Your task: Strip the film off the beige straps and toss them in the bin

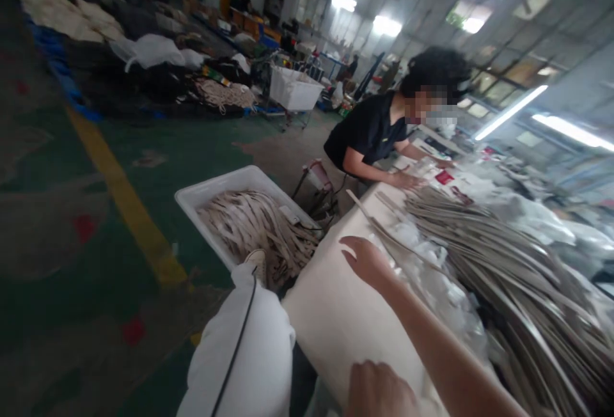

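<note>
My right hand (367, 263) reaches across a pale, cloth-like covered surface (336, 302), fingers apart and nothing visible in them. Whether it touches the surface I cannot tell. Low at the bottom edge, my left hand (378, 391) shows curled knuckles, and what it may hold is hidden. Beside my right forearm lies crumpled clear plastic (446, 295). Beyond it a thick bundle of long grey-beige strips (508, 270) runs along the table. A few loose strips (378, 225) lie past my right fingertips.
A white tub (196, 203) of beige strips (259, 225) stands on the floor left of the table, by a white-clad leg (244, 346). A co-worker in black (371, 123) leans over the far end. Farther back are a white cart (295, 87) and heaped materials (148, 52).
</note>
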